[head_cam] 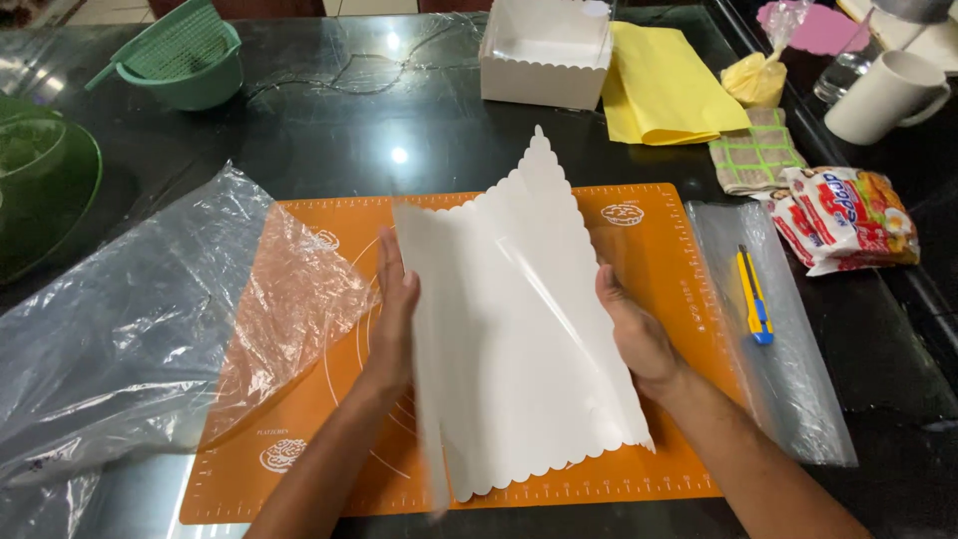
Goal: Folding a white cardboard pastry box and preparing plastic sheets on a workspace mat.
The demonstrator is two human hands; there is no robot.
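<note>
Over an orange silicone baking mat [659,299] on the dark counter, left hand [396,309] and right hand [631,329] both grip a white scalloped-edge cardboard sheet [519,329] by its sides.

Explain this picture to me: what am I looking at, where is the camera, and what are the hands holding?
There is no machine here: a camera worn on a person's head looks down at their two bare hands. The left hand and right hand hold up a white card sheet with scalloped edges, partly folded, over an orange baking mat on a dark table. Around it lie clear plastic bags, a yellow-blue utility knife, a white box, yellow paper, a green colander and a white mug.
</note>
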